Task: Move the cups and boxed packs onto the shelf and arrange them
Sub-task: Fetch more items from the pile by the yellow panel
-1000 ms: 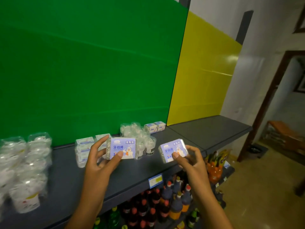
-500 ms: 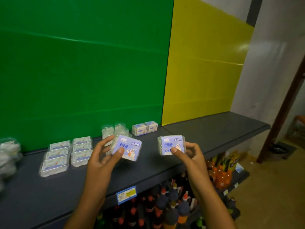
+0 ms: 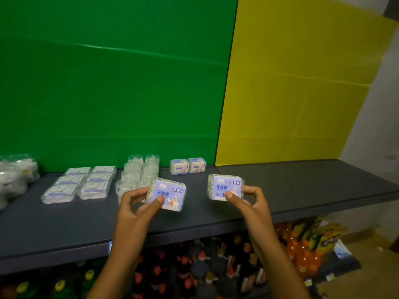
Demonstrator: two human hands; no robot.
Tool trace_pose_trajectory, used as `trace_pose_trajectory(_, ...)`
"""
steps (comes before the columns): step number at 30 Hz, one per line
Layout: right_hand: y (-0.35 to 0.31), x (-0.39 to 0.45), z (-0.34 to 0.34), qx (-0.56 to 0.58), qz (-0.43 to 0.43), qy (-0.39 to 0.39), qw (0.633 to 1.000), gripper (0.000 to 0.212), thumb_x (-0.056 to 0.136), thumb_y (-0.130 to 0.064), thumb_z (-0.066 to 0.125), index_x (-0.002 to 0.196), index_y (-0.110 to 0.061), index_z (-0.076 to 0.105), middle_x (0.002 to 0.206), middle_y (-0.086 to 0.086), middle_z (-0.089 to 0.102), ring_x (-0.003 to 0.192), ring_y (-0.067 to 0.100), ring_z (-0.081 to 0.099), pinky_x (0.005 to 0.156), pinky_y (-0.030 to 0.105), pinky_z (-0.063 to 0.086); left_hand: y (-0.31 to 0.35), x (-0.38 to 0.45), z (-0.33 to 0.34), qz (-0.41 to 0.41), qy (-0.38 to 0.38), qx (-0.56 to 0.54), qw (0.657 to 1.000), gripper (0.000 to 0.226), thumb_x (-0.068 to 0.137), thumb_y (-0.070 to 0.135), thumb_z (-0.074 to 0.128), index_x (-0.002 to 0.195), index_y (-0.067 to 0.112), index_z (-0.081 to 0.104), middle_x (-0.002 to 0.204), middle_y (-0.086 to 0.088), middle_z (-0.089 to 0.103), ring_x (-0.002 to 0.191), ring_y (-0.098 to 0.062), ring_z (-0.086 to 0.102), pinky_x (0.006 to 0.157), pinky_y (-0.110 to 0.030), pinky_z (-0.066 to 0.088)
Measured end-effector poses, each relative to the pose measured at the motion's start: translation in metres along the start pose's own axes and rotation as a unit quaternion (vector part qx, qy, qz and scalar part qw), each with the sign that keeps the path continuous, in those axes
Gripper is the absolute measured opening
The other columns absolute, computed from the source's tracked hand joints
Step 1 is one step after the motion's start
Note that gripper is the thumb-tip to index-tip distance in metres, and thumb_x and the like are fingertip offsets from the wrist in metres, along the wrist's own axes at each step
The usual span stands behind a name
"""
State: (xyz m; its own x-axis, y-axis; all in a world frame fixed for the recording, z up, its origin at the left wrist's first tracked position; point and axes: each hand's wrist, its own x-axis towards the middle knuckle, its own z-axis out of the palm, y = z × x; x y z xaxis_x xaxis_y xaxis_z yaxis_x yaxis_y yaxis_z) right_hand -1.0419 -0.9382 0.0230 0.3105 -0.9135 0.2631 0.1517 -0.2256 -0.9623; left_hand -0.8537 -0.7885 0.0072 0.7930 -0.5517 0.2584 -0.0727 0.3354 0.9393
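Purple-labelled, clear plastic boxed packs sit one in each of the two hands above the dark grey shelf [image 3: 302,186]. The left hand [image 3: 138,203] pinches the left pack [image 3: 167,196], tilted, thumb on its printed face and fingers behind; the right hand [image 3: 246,201] pinches the right pack [image 3: 224,186] the same way, nearly upright. Far on the shelf stand two small matching packs [image 3: 187,166] by the green backboard [image 3: 108,83], with clear cups [image 3: 140,171] left of them and flat clear packs [image 3: 82,183] further left.
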Motion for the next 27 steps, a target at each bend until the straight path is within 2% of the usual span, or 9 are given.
trace_pose_trajectory(4,0.010,0.028,-0.005,0.002,0.015,-0.022,1.000,0.036,0.080,-0.012,0.076,0.110,-0.006,0.056,0.096,-0.004,0.070,0.073,-0.007,0.067,0.061,0.006,0.047,-0.011,0.011,0.024,-0.008,0.020,0.025,0.999,0.060,0.056,0.046,0.081,0.105,0.019,0.060,0.103,-0.001,0.070,0.096,-0.021,0.069,0.094,-0.050,0.051)
trace_pose_trajectory(7,0.023,0.057,-0.004,0.005,0.021,-0.026,0.999,0.036,0.080,-0.013,0.076,0.110,-0.007,0.056,0.098,-0.002,0.070,0.072,-0.006,0.067,0.059,0.007,0.047,-0.028,0.030,0.042,-0.018,0.014,0.044,0.999,0.046,0.069,0.030,0.084,0.103,0.012,0.059,0.100,-0.004,0.070,0.094,-0.023,0.069,0.093,-0.052,0.052)
trace_pose_trajectory(9,0.034,0.078,-0.001,0.002,0.025,-0.035,0.999,0.038,0.080,-0.013,0.077,0.111,-0.007,0.055,0.101,0.002,0.070,0.073,-0.004,0.068,0.057,0.008,0.047,-0.043,0.049,0.053,-0.033,0.010,0.072,0.997,0.049,0.066,0.036,0.085,0.100,0.013,0.058,0.098,-0.005,0.071,0.093,-0.022,0.069,0.090,-0.052,0.053)
trace_pose_trajectory(11,0.045,0.100,0.003,-0.003,0.039,-0.048,0.998,0.040,0.079,-0.018,0.078,0.111,-0.011,0.055,0.102,0.003,0.070,0.076,0.002,0.070,0.058,0.013,0.050,-0.059,0.069,0.064,-0.045,0.007,0.115,0.992,0.058,0.057,0.053,0.081,0.097,0.018,0.058,0.097,-0.001,0.071,0.091,-0.018,0.070,0.087,-0.049,0.054)
trace_pose_trajectory(12,0.050,0.111,0.005,-0.004,0.047,-0.051,0.998,0.040,0.078,-0.020,0.078,0.110,-0.013,0.055,0.103,0.004,0.069,0.079,0.006,0.071,0.059,0.017,0.053,-0.068,0.079,0.070,-0.051,0.010,0.137,0.989,0.056,0.058,0.055,0.079,0.096,0.020,0.058,0.096,0.000,0.071,0.089,-0.017,0.069,0.086,-0.048,0.054)
trace_pose_trajectory(16,0.077,0.161,0.014,-0.041,0.077,-0.062,0.994,0.045,0.074,-0.032,0.080,0.108,-0.018,0.054,0.106,0.007,0.067,0.092,0.021,0.070,0.072,0.033,0.058,-0.101,0.121,0.094,-0.059,0.030,0.214,0.975,0.033,0.077,0.034,0.077,0.095,0.017,0.055,0.097,-0.001,0.068,0.087,-0.014,0.064,0.081,-0.035,0.050)
trace_pose_trajectory(19,0.095,0.195,0.021,-0.053,0.094,-0.077,0.991,0.041,0.076,-0.029,0.079,0.106,-0.015,0.053,0.102,0.007,0.069,0.090,0.020,0.070,0.070,0.025,0.055,-0.118,0.151,0.107,-0.061,0.049,0.266,0.961,0.030,0.080,0.034,0.074,0.091,0.015,0.053,0.093,-0.001,0.065,0.085,-0.015,0.061,0.075,-0.032,0.047)
trace_pose_trajectory(24,0.129,0.233,0.032,-0.110,0.117,-0.117,0.980,0.040,0.078,-0.033,0.078,0.102,-0.014,0.052,0.098,0.009,0.066,0.087,0.021,0.068,0.076,0.031,0.055,-0.138,0.183,0.114,-0.025,0.087,0.340,0.936,0.033,0.084,0.044,0.066,0.089,0.016,0.050,0.086,0.000,0.061,0.081,-0.019,0.060,0.071,-0.036,0.048)
trace_pose_trajectory(27,0.142,0.245,0.042,-0.151,0.119,-0.132,0.972,0.037,0.082,-0.037,0.074,0.100,-0.014,0.051,0.093,0.005,0.066,0.083,0.016,0.065,0.070,0.028,0.050,-0.148,0.193,0.113,-0.019,0.088,0.406,0.909,0.037,0.085,0.052,0.058,0.086,0.016,0.049,0.086,-0.003,0.060,0.080,-0.023,0.057,0.073,-0.040,0.048)
